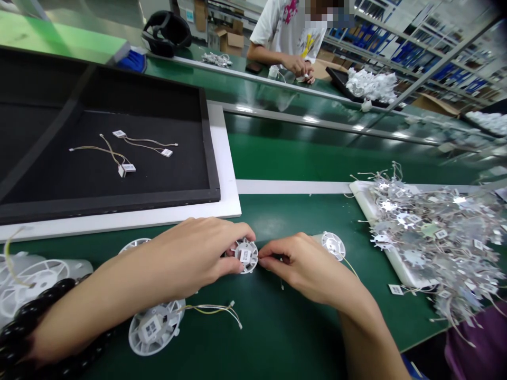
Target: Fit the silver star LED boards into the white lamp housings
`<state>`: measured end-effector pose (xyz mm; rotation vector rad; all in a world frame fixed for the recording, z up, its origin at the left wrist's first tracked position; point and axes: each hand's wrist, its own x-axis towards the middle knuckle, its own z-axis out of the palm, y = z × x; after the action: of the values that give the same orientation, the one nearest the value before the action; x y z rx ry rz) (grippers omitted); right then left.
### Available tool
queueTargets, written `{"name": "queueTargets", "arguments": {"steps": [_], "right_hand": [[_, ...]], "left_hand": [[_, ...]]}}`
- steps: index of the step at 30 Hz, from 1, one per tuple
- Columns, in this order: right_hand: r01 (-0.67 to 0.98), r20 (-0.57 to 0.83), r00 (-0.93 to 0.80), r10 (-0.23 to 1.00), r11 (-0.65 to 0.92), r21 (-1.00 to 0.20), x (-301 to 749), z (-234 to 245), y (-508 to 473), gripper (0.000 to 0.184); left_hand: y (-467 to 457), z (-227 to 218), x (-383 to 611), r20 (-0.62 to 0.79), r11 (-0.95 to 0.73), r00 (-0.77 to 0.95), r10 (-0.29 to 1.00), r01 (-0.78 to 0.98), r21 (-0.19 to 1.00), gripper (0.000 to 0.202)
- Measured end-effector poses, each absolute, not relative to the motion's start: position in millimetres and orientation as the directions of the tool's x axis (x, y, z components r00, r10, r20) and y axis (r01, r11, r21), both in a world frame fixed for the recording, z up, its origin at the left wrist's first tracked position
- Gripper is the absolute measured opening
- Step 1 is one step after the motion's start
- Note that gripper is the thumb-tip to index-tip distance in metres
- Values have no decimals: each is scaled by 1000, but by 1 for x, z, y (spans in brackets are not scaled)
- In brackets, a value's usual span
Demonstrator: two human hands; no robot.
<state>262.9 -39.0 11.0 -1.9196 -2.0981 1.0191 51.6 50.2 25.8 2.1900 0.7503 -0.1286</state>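
My left hand [198, 250], with black beads at the wrist, is closed around a small round white plastic housing [246, 256] with a square label at its centre. At the housing's right edge, my right hand [303, 266] pinches thumb and forefinger together; whatever is between the fingertips is too small to make out. Behind the right hand lies another white round housing [333, 246] with a thin yellow wire. Below my left forearm rests a larger labelled white housing [156, 328], its wire leads [214, 309] spread to the right. More white housings [43, 285] sit at the left.
A black tray [166, 179] on a white board holds several small labelled parts with wires [127, 169]. At right, a heap of silvery wired parts [431, 227] covers a white foam tray [396, 264]. Across the bench a person [293, 42] handles a small part near white pieces [372, 84].
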Motion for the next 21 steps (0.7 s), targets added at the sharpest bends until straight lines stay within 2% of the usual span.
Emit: {"name": "queueTargets", "arguments": {"steps": [4,9,14,21], "right_hand": [[843,-378,-184,907,-52,-535,264,12,-38,22],[848,-418,-179,891,-75,-524,264,12,-38,21],[850,-421,-193,887,-64,-524,265,11,-39,21],[844,-415,-214,884,-46,-534,266,11,-40,22]], "left_hand": [[50,26,54,-349,-515,807,476,578,633,11],[49,25,55,-401,-521,767,500,637,568,18],[51,15,53,-282,-645,850,445,523,558,16],[46,10,51,-198,-772,887,417,461,438,24]]}}
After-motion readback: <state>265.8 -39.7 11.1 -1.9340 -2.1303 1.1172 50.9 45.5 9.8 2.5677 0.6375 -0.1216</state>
